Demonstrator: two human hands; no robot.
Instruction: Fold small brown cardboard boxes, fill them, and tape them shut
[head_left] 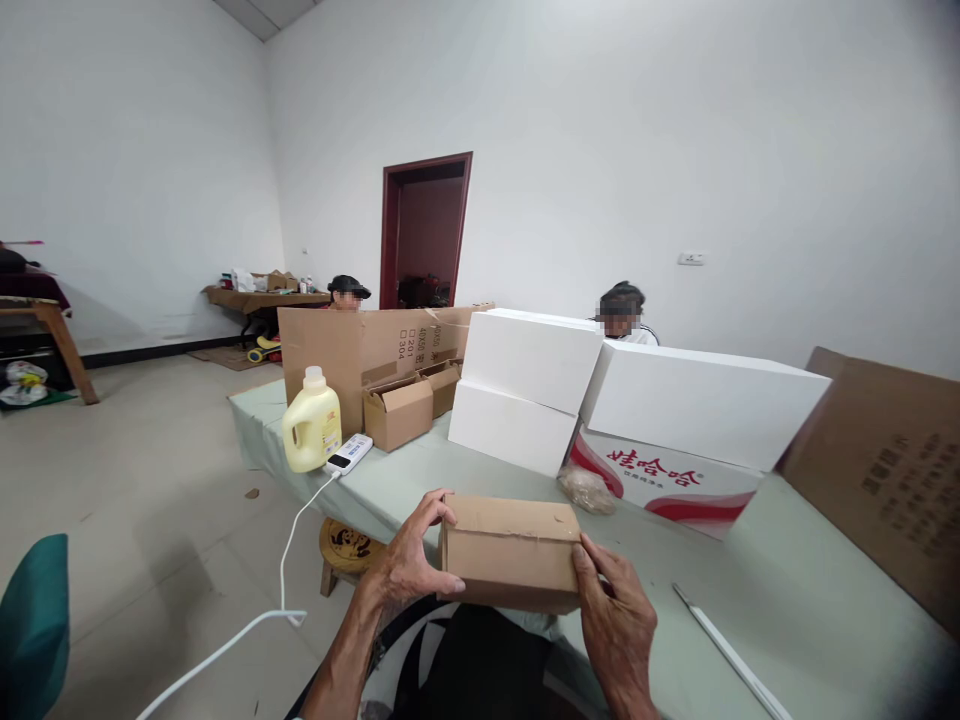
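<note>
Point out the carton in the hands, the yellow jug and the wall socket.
Carton (512, 562): head view, on the long side facing the wearer.
Yellow jug (321, 428): head view, mid-body.
Wall socket (691, 259): head view, middle of the faceplate.

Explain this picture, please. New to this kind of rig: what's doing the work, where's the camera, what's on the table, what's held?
There is no machine here: a person works with two bare hands. The one picture comes from a camera worn on that person's head, looking forward and down.

The left hand and right hand hold opposite ends of a small brown box.

On the green-covered table stand a yellow jug, a white device with a cable, more brown cardboard boxes, two stacked white boxes, and another white box on a red-printed one. A slim, pale tool lies near the right hand; I can't tell exactly what it is.

Two other people are partly visible behind the boxes.
</note>
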